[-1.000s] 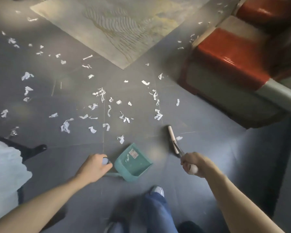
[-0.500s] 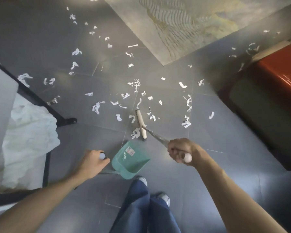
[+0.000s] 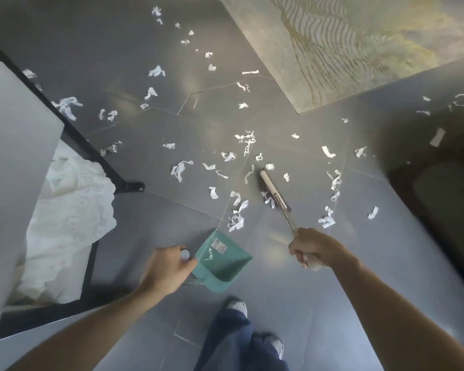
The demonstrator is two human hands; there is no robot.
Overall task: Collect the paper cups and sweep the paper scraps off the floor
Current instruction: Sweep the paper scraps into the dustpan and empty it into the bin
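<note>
Broom head (image 3: 274, 190): shifted rightward, away from teal dustpan (image 3: 221, 259). Right hand (image 3: 315, 248) grips broom handle; left hand (image 3: 169, 269) grips dustpan handle. Paper scraps (image 3: 235, 221) at twelve o'clock of dustpan mouth; head's long axis eleven-to-five.

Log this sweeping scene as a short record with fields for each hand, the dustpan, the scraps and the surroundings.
left hand: grips the dustpan handle
right hand: grips the broom handle
dustpan: teal, on the floor, mouth toward the scraps
paper scraps: white, scattered over grey tiles, some just ahead of the dustpan
surroundings: rug beyond; black-framed table on the left
</note>
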